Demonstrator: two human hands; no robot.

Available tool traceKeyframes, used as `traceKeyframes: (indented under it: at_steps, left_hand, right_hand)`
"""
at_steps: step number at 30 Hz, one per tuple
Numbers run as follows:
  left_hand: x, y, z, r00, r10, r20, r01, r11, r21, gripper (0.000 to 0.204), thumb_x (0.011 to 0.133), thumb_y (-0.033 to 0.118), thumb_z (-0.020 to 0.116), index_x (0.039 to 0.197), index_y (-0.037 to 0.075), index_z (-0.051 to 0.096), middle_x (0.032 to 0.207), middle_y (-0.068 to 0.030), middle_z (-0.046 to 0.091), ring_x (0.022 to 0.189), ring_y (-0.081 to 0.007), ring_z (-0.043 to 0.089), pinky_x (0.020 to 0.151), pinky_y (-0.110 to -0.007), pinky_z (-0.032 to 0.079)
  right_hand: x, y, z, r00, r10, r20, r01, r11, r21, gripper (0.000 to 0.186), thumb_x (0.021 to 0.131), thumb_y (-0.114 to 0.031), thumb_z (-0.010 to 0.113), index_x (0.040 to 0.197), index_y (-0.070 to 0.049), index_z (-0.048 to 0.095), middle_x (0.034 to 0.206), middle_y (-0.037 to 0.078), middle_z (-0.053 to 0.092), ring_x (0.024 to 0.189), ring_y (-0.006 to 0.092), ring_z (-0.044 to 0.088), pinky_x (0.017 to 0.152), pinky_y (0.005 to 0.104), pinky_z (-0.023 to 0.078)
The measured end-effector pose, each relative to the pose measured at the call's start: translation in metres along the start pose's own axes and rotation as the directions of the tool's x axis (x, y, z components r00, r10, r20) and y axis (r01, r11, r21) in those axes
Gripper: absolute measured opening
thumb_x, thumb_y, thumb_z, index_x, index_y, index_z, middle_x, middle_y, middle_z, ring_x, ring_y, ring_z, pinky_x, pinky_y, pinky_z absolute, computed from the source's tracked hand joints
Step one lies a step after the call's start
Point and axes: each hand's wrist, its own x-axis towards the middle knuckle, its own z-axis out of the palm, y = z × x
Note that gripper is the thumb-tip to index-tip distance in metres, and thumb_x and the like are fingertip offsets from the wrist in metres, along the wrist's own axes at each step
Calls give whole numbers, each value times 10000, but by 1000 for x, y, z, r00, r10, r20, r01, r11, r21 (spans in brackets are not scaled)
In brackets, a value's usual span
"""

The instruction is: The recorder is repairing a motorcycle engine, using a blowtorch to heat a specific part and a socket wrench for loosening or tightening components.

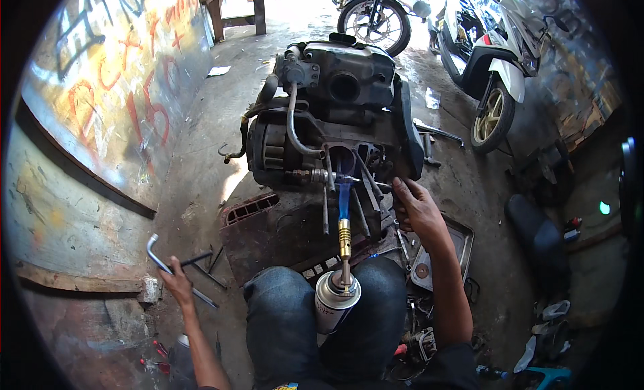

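White and likely light, the gas can point(331, 312) sits between the knees point(280, 293), best gripped below its brass nozzle point(345, 239), while the left hand point(176, 282) wraps a bent bar point(159, 260) and the right hand point(418, 210) pinches a thin tool point(381, 184) beside the heavy-looking engine point(345, 116).

From my standing position, the left wall point(111, 61) is pale and marked with red and dark painted scrawl; a dark beam point(80, 163) runs along it. The floor point(188, 209) is grey, stained and worn. A wooden frame point(259, 17) stands at the far end, where strong daylight enters. The right wall point(594, 71) is darker and also paint-marked.
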Motion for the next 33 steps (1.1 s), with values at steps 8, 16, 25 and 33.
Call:
traceKeyframes:
  at_steps: [8, 16, 25, 33]
  left_hand:
    - [33, 174, -40, 947, -183, 264, 298, 804, -515, 344, 946, 416, 604, 991, 109, 456, 687, 20, 414, 454, -23, 320, 362, -189, 220]
    - [15, 256, -22, 920, -122, 371, 329, 754, -568, 264, 957, 356, 600, 945, 131, 462, 669, 36, 429, 453, -27, 339, 357, -177, 220]
    - [22, 284, 31, 839, 131, 529, 261, 755, -601, 276, 959, 345, 600, 891, 129, 441, 656, 45, 450, 433, -10, 339, 333, -186, 241]
    - [10, 302, 46, 804, 119, 583, 301, 763, -572, 292, 959, 333, 608, 885, 104, 443, 681, 5, 499, 425, -15, 360, 324, -197, 241]
  right_hand:
    - [-1, -2, 1, 1000, 12, -14, -12, 1000, -18, 345, 981, -433, 549, 915, -96, 515, 646, -67, 353, 477, 24, 311, 399, 210, 259]
    - [1, 2, -2, 1000, 7, -10, -8, 1000, -29, 372, 968, -463, 558, 905, -101, 505, 630, -63, 354, 466, 26, 303, 395, 213, 243]
    - [2, 1, 0, 1000, -26, 14, 26, 1000, -3, 375, 972, -454, 555, 863, -103, 483, 632, -60, 370, 458, 29, 296, 393, 221, 226]
    - [2, 4, -2, 999, -33, 18, 33, 999, -2, 362, 973, -441, 559, 901, -89, 514, 629, -72, 358, 465, 28, 301, 405, 224, 230]
